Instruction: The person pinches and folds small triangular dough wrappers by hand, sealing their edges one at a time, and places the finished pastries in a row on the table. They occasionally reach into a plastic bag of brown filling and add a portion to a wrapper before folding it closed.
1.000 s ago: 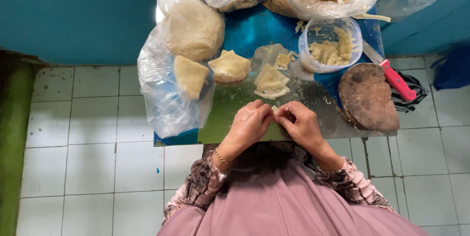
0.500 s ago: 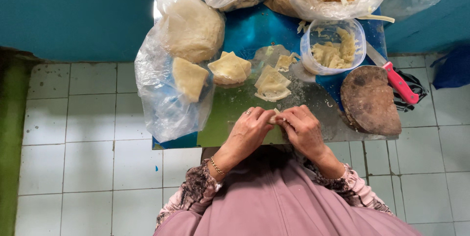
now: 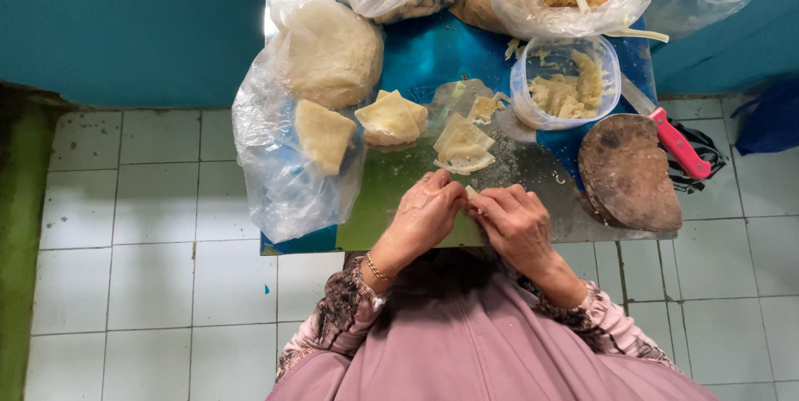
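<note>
Both hands had their grip closed on one small pale piece of dough at the centre of the frame: the left hand pinched it from the left, the right hand from the right, fingertips meeting over it so that only a sliver showed. The hands sat low over the green sheet on the blue table. Just above them lay a small stack of folded wrappers, and to its left another stack. A clear plastic bag with a big lump of dough filled the left of the table. At upper right stood a clear tub of filling, and right of centre a round dark wooden board with a pink-handled knife beside it.
</note>
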The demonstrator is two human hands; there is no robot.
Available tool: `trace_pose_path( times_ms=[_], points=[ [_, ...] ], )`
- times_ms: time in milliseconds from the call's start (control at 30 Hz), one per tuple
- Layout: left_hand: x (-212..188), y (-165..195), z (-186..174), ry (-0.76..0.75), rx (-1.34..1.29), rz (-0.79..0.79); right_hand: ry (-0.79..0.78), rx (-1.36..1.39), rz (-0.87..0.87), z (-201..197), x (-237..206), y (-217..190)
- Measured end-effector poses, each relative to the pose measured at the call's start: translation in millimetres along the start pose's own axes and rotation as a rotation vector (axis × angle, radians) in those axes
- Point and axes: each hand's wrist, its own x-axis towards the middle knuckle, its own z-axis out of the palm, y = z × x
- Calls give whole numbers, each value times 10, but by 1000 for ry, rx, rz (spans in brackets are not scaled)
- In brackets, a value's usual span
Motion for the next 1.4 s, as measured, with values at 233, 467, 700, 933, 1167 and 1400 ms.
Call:
trace_pose_path(
  times_ms=[233,467,700,933,1167,1400],
  points=[
    [-109,6,-44,26,37,181,5,111,161,97,40,81],
    [-82,-32,30,51,92,118,54,-106,24,45,23,-25],
    [14,0,-44,39,68,59,36,59,79,92,36,71],
    [-42,-28,-14,63,142,172,39,-21,114,115,12,51],
    [1,-47,42,118,77,76,14,-22,55,32,52,67],
    [-2,-61,89,88,210,101,17,-117,16,19,133,110]
  ],
)
